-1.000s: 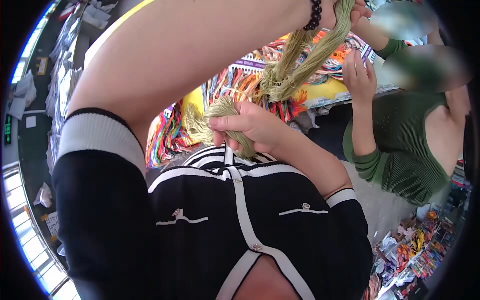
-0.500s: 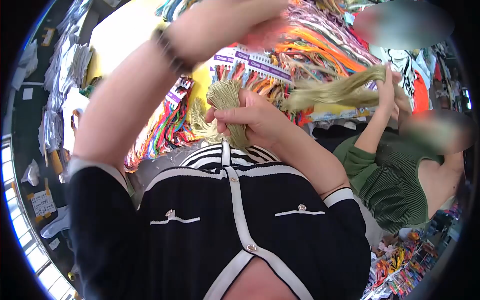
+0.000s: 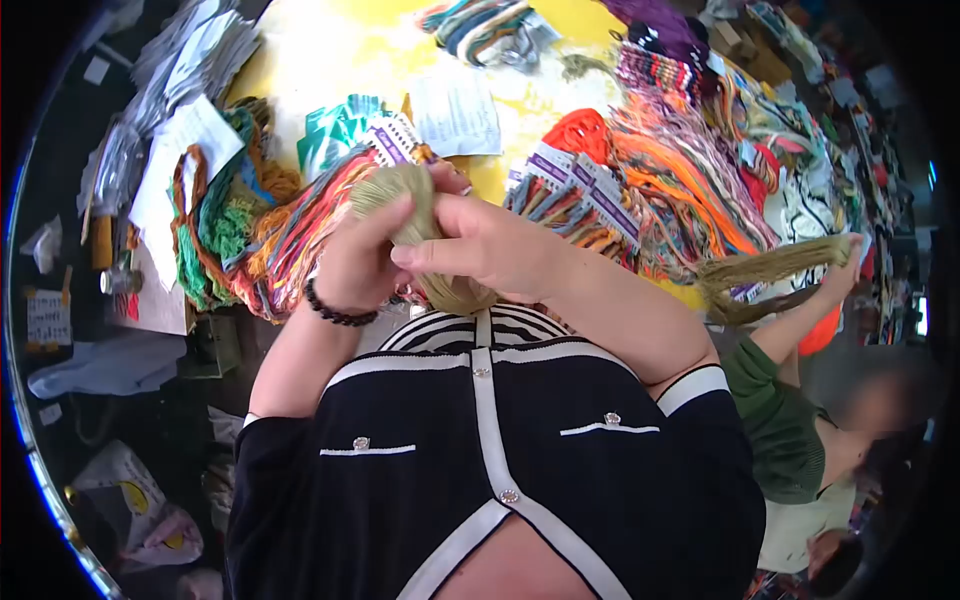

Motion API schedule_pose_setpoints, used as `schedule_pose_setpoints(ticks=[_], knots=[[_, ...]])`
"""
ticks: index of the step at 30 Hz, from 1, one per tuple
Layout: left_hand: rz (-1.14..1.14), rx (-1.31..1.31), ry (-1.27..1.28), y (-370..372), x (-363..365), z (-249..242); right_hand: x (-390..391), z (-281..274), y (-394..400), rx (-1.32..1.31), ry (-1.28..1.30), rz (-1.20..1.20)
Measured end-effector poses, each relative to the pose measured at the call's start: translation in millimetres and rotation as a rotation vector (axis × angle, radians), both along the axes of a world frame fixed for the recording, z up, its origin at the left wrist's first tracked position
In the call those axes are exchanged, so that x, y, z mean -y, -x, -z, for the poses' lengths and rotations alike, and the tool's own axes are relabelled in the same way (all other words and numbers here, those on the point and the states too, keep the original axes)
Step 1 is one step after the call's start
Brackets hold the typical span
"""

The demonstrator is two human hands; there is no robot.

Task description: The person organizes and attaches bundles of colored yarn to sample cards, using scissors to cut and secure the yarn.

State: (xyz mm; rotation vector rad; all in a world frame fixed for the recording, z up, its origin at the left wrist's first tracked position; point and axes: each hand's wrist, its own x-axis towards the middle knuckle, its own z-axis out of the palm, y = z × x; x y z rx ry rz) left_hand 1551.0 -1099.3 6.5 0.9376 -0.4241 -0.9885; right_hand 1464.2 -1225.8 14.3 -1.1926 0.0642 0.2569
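Observation:
An olive-green skein of thread (image 3: 450, 290) is gathered into a bundle in front of my waist, above the table's near edge. My right hand (image 3: 505, 245) grips it, thumb across the front and fingers around the back. On its other side, my left hand (image 3: 360, 255), with a dark beaded bracelet at the wrist, closes on the upper part of the same bundle. Most of the left fingers are hidden behind the thread. To the right, a co-worker's hand (image 3: 850, 262) holds a stretched olive-brown hank (image 3: 770, 275).
Multicoloured thread bundles with white and purple cards (image 3: 590, 190) lie on the yellow table (image 3: 350, 40). Orange and pink hanks (image 3: 690, 210) spread at the right, green and brown hanks (image 3: 220, 215) at the left. Papers (image 3: 455, 115) lie farther back. The co-worker's green sleeve (image 3: 760, 395) is close on my right.
My left hand has come down from high over the table onto the skein in my right hand. The view has shifted, showing more of the table. The co-worker's hank is now stretched out longer.

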Motion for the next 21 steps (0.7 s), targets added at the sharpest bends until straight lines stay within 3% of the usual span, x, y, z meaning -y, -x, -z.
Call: schedule_pose_setpoints(ticks=[1,3,5,7,9,11,14,21], knots=[[-0.022,-0.055,0.068,-18.9,-10.8,-5.0,-1.3,-1.5,-6.7,0.079,0.239,-0.055],[-0.065,-0.012,0.101,-42.4,-37.6,-14.1,-4.1,8.9,-18.6,0.212,0.236,-0.004],[-0.177,-0.009,0.122,-41.9,-48.4,-26.1,2.6,-1.5,-18.4,0.267,0.667,0.344],[-0.103,0.212,0.116,-42.5,-57.0,-32.3,-2.5,-20.8,-22.3,0.229,0.573,0.380],[-0.164,0.181,0.028,-34.3,-57.4,-34.7,-11.7,-24.5,-31.7,0.536,0.759,0.412],[-0.171,0.164,-0.005,-34.9,-58.9,-28.0,-23.9,-22.8,-41.5,0.569,0.744,0.427],[-0.188,0.192,-0.030,-32.9,-58.0,-26.3,-33.3,-25.8,-48.7,0.158,0.302,0.222],[-0.139,0.144,-0.018,-42.2,-66.9,-18.2,-36.8,-11.1,-57.1,0.202,0.153,0.280]])
